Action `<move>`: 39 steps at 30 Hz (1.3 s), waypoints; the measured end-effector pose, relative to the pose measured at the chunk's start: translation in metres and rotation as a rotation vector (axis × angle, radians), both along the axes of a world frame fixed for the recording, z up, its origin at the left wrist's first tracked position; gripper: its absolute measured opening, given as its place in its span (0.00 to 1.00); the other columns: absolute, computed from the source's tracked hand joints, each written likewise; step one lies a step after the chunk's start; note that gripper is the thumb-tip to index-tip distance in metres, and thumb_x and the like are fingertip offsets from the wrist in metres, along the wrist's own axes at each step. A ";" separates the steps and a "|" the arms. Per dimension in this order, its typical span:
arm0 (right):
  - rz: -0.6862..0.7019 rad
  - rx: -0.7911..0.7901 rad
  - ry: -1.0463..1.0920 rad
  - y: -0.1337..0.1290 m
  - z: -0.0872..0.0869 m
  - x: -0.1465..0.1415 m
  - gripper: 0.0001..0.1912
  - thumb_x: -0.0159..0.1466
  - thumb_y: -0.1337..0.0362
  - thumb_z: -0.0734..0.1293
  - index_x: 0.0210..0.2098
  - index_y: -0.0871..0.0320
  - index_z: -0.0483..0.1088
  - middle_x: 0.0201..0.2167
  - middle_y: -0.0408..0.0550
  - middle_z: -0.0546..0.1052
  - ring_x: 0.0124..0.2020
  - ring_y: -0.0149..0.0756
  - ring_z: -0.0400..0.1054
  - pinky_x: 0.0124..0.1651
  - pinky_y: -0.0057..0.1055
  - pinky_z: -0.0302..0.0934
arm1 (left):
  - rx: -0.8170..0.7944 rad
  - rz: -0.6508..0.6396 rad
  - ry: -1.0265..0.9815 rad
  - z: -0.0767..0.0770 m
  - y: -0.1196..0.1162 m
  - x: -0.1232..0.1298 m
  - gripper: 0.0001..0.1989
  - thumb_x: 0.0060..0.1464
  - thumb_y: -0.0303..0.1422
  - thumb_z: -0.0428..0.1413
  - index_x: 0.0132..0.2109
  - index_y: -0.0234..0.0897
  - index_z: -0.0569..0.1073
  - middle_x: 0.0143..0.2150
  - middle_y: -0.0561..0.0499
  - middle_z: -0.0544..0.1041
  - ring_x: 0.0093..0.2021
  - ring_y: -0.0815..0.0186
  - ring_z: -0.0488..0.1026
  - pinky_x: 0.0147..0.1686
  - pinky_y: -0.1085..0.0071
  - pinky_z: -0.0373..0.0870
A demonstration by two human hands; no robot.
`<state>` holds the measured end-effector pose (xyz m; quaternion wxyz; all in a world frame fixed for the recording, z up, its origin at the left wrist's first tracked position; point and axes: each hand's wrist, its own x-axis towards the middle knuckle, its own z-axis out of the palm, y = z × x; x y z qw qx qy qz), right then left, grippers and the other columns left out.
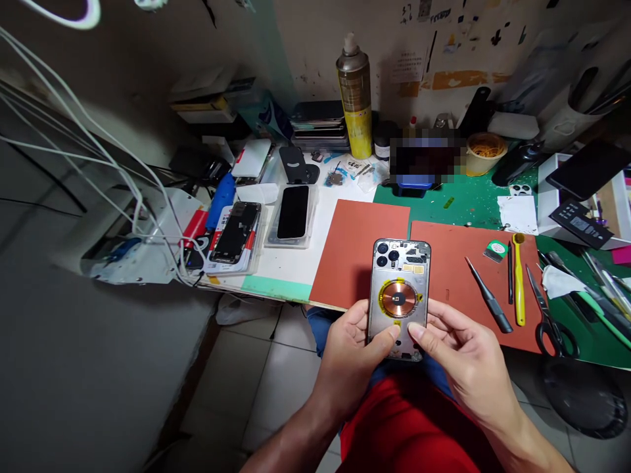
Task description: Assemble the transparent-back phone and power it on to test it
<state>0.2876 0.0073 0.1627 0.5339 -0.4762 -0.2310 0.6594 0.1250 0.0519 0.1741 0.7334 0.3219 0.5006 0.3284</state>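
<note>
Both hands hold a smartphone (409, 269) whose back cover is off, above the bench's near edge. Its inner side faces me, with three camera lenses at the top left and a round copper charging coil (398, 299) in the middle. My left hand (352, 355) grips the lower left edge, thumb on the surface under the coil. At the lower right edge is my right hand (463, 348), its thumb also pressed on the back and its fingers curled along the side. The phone's screen side is hidden from view.
Brown mats (365, 243) cover the bench's middle. On the right lie tweezers (488, 292), a yellow-handled tool (519, 279) and scissors (552, 322). Further left are a black-screened phone (293, 211) and an opened phone (237, 231). A spray can (355, 98) stands behind; white cables (113, 164) hang at left.
</note>
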 end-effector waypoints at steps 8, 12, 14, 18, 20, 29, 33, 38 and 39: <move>-0.010 -0.006 -0.054 0.000 0.005 -0.003 0.20 0.67 0.60 0.76 0.57 0.51 0.79 0.52 0.52 0.85 0.50 0.43 0.82 0.55 0.33 0.77 | -0.002 0.014 0.030 -0.001 -0.001 -0.002 0.14 0.56 0.32 0.66 0.48 0.33 0.79 0.39 0.47 0.85 0.36 0.66 0.78 0.38 0.72 0.76; -0.008 -0.003 -0.038 0.001 0.005 -0.003 0.21 0.67 0.59 0.76 0.59 0.49 0.79 0.53 0.51 0.84 0.51 0.42 0.82 0.56 0.32 0.75 | 0.008 0.008 0.038 -0.002 0.000 -0.003 0.13 0.56 0.32 0.66 0.48 0.33 0.80 0.38 0.47 0.85 0.37 0.65 0.79 0.38 0.73 0.76; 0.000 0.003 -0.031 0.001 0.006 -0.003 0.22 0.67 0.59 0.76 0.60 0.48 0.78 0.53 0.52 0.84 0.51 0.43 0.81 0.57 0.34 0.75 | 0.003 0.000 0.025 -0.002 0.001 -0.004 0.15 0.55 0.33 0.67 0.49 0.34 0.80 0.40 0.47 0.85 0.39 0.64 0.80 0.40 0.72 0.77; 0.006 0.021 -0.041 0.004 0.009 -0.005 0.22 0.67 0.57 0.76 0.59 0.50 0.79 0.51 0.52 0.85 0.49 0.44 0.82 0.57 0.37 0.76 | -0.003 0.011 0.030 -0.003 0.002 -0.003 0.18 0.54 0.35 0.70 0.49 0.33 0.80 0.41 0.45 0.85 0.38 0.63 0.81 0.39 0.72 0.77; 0.009 0.023 -0.030 0.005 0.010 -0.006 0.22 0.67 0.56 0.76 0.59 0.50 0.79 0.50 0.53 0.85 0.48 0.45 0.82 0.56 0.39 0.76 | -0.011 0.018 0.036 -0.004 0.002 -0.003 0.18 0.54 0.36 0.70 0.49 0.33 0.80 0.41 0.45 0.85 0.38 0.63 0.81 0.40 0.70 0.78; 0.020 0.017 0.004 0.008 0.011 -0.005 0.22 0.67 0.55 0.76 0.59 0.50 0.79 0.50 0.52 0.85 0.48 0.47 0.82 0.57 0.44 0.76 | -0.049 0.014 0.015 -0.007 0.001 -0.003 0.19 0.53 0.37 0.70 0.50 0.33 0.79 0.43 0.43 0.86 0.40 0.59 0.83 0.41 0.68 0.78; 0.019 0.014 0.025 0.008 0.009 -0.005 0.21 0.67 0.56 0.76 0.59 0.49 0.79 0.50 0.51 0.85 0.48 0.44 0.82 0.55 0.40 0.76 | -0.043 0.013 0.031 -0.006 0.004 -0.001 0.20 0.52 0.37 0.71 0.49 0.33 0.80 0.43 0.42 0.86 0.45 0.56 0.83 0.44 0.67 0.79; 0.002 0.007 -0.002 0.010 0.004 -0.002 0.22 0.67 0.57 0.76 0.59 0.51 0.79 0.49 0.52 0.85 0.45 0.42 0.82 0.57 0.39 0.75 | -0.025 0.019 0.021 -0.009 0.006 0.001 0.18 0.55 0.36 0.69 0.50 0.33 0.79 0.44 0.43 0.86 0.43 0.58 0.83 0.42 0.69 0.78; 0.003 0.003 -0.001 0.010 0.003 -0.001 0.22 0.66 0.56 0.77 0.59 0.51 0.79 0.49 0.52 0.85 0.46 0.43 0.82 0.57 0.40 0.75 | -0.033 0.011 0.004 -0.009 0.006 0.002 0.18 0.55 0.35 0.69 0.51 0.33 0.79 0.45 0.42 0.86 0.44 0.58 0.83 0.43 0.69 0.78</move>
